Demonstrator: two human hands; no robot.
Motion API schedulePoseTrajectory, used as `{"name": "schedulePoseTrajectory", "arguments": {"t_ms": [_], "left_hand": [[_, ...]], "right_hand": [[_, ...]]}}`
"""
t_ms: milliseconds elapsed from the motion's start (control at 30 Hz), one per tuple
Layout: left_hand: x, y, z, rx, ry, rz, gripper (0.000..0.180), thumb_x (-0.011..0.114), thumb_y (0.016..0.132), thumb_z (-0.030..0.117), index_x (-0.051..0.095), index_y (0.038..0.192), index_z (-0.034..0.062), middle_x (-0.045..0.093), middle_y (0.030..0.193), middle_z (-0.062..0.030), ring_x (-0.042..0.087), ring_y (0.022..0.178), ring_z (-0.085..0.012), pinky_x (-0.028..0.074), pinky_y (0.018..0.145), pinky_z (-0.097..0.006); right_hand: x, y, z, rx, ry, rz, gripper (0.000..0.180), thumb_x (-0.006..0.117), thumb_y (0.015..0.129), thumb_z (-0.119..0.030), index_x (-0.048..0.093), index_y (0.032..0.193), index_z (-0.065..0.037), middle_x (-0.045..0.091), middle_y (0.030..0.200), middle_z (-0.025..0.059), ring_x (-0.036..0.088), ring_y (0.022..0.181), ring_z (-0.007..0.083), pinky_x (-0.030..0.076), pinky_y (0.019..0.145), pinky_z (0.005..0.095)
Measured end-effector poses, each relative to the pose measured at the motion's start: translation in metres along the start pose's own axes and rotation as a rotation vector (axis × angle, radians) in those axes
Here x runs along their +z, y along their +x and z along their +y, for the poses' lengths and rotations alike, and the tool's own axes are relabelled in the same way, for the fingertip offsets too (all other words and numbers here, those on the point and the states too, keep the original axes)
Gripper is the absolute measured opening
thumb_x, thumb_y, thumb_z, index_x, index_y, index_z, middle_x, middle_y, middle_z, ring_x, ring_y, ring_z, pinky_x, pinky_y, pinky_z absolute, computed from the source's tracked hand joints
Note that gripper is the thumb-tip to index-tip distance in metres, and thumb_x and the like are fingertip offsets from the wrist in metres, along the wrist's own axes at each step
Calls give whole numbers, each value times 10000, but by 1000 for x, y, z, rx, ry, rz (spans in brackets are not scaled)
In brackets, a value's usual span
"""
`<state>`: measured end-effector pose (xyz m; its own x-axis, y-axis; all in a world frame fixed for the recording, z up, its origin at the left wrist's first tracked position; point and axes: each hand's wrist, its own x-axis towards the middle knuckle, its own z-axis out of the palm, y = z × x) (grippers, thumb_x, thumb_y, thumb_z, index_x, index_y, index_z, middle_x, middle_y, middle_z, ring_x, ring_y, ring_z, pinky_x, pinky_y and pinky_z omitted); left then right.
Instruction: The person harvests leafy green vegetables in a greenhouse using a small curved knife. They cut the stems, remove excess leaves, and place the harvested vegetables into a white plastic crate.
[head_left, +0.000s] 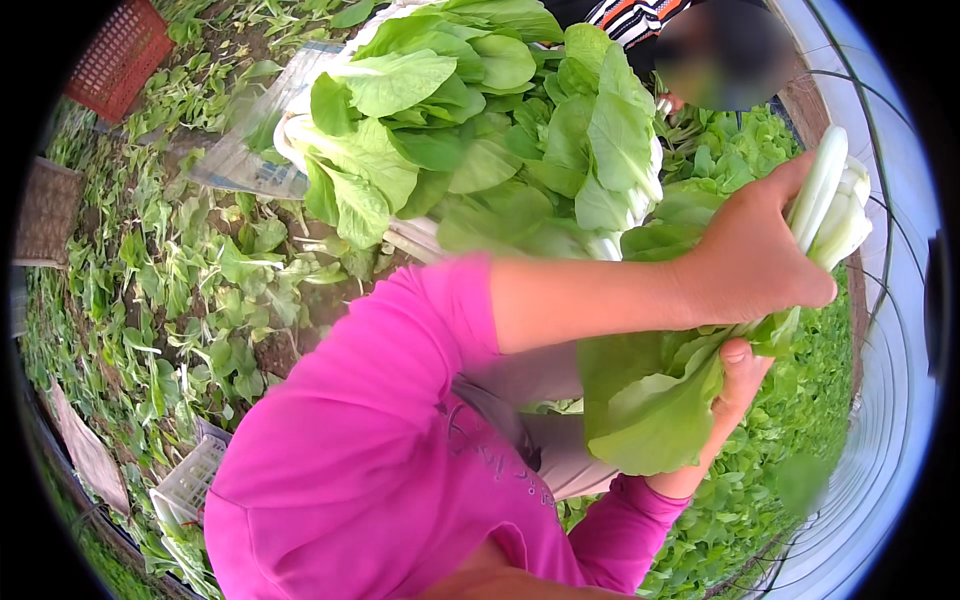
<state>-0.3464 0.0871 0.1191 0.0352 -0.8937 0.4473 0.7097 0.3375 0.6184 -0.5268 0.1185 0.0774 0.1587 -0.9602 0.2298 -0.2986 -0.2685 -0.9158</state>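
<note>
Head view is showing two hands working on one bunch of bok choy [660, 400], which is sitting at the right of the picture, above a bed of low green plants [790, 420]. The upper hand [755, 255], reaching across on a bare forearm with a pink sleeve pushed up, is closing its fingers round the white stalks [835, 200] near the root end, probably so the loose leaves are hanging together instead of fanning apart. The lower hand [735, 385] is coming up from under the broad leaves, thumb showing above them, and is pinching the leaf mass from below, seemingly supporting the weight. Which is the person's left and which the right, I cannot tell for sure; by position the upper one is reading as the left and the lower as the right.

Behind the bunch, a large pile of cut bok choy [470, 120] is lying on a clear plastic sheet [240, 160], likely to keep it off the soil. Counting the containers: one red crate [115, 55] at upper left, one brown basket [45, 215] at the left edge, one white crate [190, 480] at lower left. Trimmed leaves are littering the ground [190, 280]. A second person's striped sleeve [630, 15] is showing at the top.
</note>
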Motion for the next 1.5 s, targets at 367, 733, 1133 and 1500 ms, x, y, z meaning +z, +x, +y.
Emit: {"name": "schedulePoseTrajectory", "arguments": {"t_ms": [367, 733, 1133, 1500], "left_hand": [[-74, 9, 65, 461, 785, -90, 635, 768, 597, 216, 511, 1103, -67, 627, 945, -190, 617, 892, -297, 482, 801, -358], [-328, -196, 145, -878, 1742, 233, 238, 733, 696, 317, 649, 700, 94, 635, 736, -51, 607, 689, -210, 475, 642, -330], [-357, -153, 74, -593, 1992, 163, 253, 637, 802, 363, 674, 806, 113, 644, 791, -44, 584, 868, -242, 419, 832, -374], [-322, -205, 131, -287, 2005, 33, 231, 700, 729, 161, 650, 926, 51, 648, 1003, -82, 596, 943, -275, 477, 810, -373]], "right_hand": [[47, 45, 55, -61, 206, 271, 506, 548, 850, -333, 457, 1233, -16, 509, 1182, 113, 519, 1011, 196, 453, 874, 370], [116, 69, 27, 51, 554, 365, 578, 509, 821, -407, 444, 1290, -77, 481, 1264, 120, 500, 1128, 255, 448, 935, 420], [135, 75, 55, -30, 450, 394, 574, 532, 833, -395, 427, 1303, -83, 472, 1277, 128, 502, 1125, 267, 457, 925, 426], [103, 71, 71, -145, 561, 395, 467, 485, 886, -378, 442, 1286, -142, 482, 1257, 151, 510, 1115, 281, 483, 893, 431]]}}
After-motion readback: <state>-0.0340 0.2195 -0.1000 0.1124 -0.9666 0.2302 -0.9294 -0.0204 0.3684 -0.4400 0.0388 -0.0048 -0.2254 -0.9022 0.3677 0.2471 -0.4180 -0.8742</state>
